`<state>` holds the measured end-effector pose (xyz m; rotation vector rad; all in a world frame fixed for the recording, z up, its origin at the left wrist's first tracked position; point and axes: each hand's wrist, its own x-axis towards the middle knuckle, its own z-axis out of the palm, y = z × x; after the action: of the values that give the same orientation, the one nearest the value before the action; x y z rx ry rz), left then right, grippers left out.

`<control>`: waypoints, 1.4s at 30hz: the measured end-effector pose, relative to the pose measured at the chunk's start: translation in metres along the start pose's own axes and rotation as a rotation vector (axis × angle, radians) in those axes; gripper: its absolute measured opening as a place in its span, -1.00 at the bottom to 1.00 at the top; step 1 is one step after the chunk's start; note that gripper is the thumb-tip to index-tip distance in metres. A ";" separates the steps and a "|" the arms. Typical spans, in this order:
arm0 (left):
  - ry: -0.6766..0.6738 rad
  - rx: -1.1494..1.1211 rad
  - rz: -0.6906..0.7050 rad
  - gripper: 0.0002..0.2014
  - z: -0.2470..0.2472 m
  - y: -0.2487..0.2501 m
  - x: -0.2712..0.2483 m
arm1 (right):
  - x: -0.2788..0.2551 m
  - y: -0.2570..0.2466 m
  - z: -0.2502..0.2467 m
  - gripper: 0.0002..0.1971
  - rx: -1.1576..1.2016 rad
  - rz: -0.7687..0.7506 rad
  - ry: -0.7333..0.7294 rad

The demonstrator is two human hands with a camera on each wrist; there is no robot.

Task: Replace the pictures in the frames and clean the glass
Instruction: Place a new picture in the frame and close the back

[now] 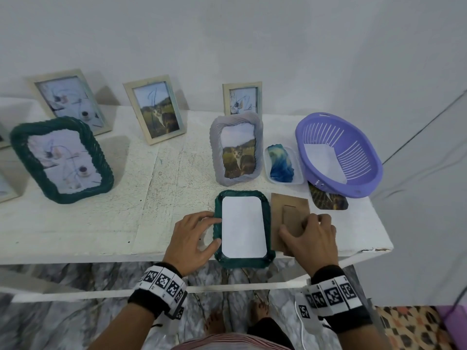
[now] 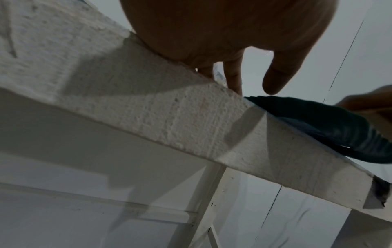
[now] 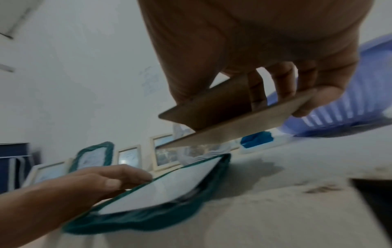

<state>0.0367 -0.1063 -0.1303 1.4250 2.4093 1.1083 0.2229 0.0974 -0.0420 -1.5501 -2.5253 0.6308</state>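
New picture (image 1: 243, 226) lies face-down in the green frame (image 1: 268, 223) steadied by the flat-fingered left hand (image 1: 193, 242); the right hand (image 1: 312, 238) grips the backing board (image 1: 288, 207), refitting pending.

From below the table's (image 2: 148, 117) rough white front edge, the left hand (image 2: 222, 30) reaches over it, fingers apparently touching the dark green frame (image 2: 331, 124) overhanging that edge.

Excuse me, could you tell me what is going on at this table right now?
A person is refitting a picture frame. The green frame lies face down at the table's front edge with a white sheet in it. The left hand steadies its left side, while the right hand grips the brown backing board, lifted off the table beside it. Other frames stand behind.
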 end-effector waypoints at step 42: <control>-0.039 0.098 -0.039 -0.51 0.001 0.005 0.000 | -0.019 -0.053 0.055 -0.29 -0.106 -0.331 -0.123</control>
<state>0.0408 -0.1048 -0.1273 1.4068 2.4851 0.9572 0.1711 0.0444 -0.0682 -1.1090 -2.8592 0.5691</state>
